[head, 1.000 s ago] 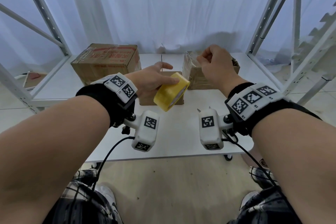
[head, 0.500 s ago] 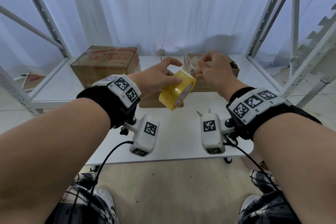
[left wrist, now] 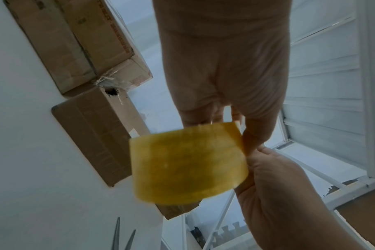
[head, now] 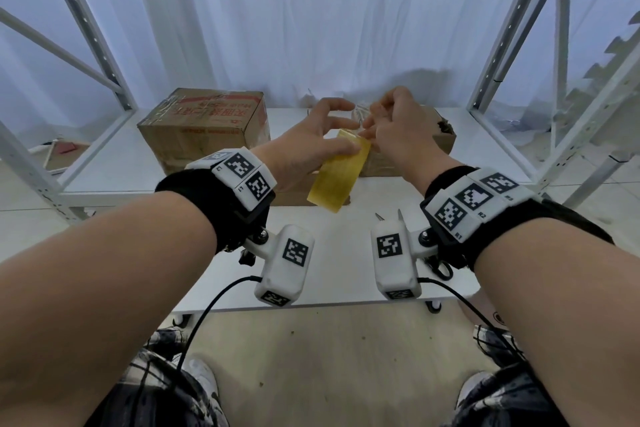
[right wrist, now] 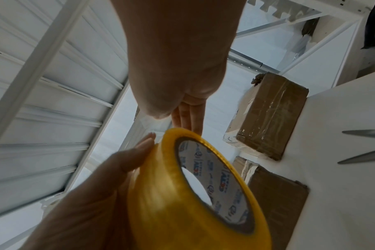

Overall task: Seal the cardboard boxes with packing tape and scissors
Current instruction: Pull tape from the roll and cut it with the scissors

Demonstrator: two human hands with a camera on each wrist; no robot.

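Yellow translucent tape roll (head: pixel 335 177) gripped in the left hand (head: pixel 304 149); right hand (head: pixel 398 128) fingertips pinch its edge.

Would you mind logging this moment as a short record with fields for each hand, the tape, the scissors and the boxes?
left hand: holds the tape roll above the table
right hand: fingers at the roll's top edge, apparently picking at the tape end
scissors: lying on the table, untouched
boxes: large box at left, taped box at right, another between them
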